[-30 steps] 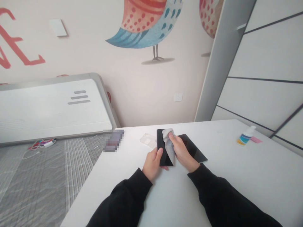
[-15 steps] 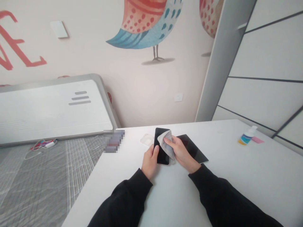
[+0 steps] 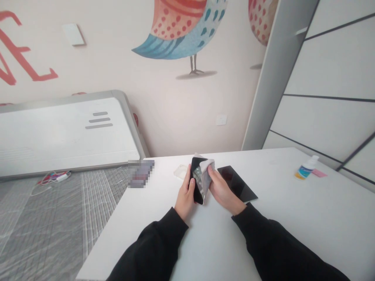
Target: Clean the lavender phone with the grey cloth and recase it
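Observation:
My left hand (image 3: 185, 196) grips a black smartphone (image 3: 197, 192) by its left edge, thumb on the screen, holding it above the white table (image 3: 202, 249). A grey cloth (image 3: 206, 178) is pinched in my right hand (image 3: 223, 191) and wraps over the phone's right edge. Some of the cloth also shows behind the phone's top end. A greenish-grey reflection lies on the glass. Just right of my right hand lies a dark tablet (image 3: 238, 183), partly covered by the hand. A clear phone case (image 3: 179, 171) rests to the left behind my left hand.
A white bottle with a blue and yellow label (image 3: 305, 169) stands at the right, with a pink card (image 3: 319, 173) beside it. A blurred-out item (image 3: 141, 173) lies at the table's left edge. Beyond are a bed (image 3: 55, 218) and its white headboard (image 3: 64, 136).
My right hand has brought the cloth from the screen's face around the phone's right edge and behind it. The phone has turned slightly, and the screen now catches a reflection.

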`<action>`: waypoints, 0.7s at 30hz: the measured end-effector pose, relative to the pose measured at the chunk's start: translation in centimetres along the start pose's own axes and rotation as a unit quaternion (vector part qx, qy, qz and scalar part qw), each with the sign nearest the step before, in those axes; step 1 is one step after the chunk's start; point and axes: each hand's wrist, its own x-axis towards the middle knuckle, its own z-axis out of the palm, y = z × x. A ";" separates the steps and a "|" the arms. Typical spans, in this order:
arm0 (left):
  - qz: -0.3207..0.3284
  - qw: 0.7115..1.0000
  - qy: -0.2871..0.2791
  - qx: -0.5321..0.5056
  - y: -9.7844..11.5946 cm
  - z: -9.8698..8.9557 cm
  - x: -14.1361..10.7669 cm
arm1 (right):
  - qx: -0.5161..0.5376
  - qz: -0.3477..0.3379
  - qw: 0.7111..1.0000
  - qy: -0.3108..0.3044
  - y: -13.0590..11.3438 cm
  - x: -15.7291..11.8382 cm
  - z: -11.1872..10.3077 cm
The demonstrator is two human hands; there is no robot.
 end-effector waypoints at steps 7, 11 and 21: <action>-0.034 0.993 -0.115 0.006 0.1 0.5 -1.0 | 0.063 0.033 0.997 -0.003 0.5 -0.3 0.1; -0.012 0.987 -0.159 0.013 -0.1 0.8 -1.3 | 0.016 0.002 0.998 0.054 1.2 -0.5 -0.3; 0.015 0.980 -0.197 -0.013 -0.2 0.6 -1.5 | 0.063 -0.011 0.996 0.061 1.7 0.1 -0.8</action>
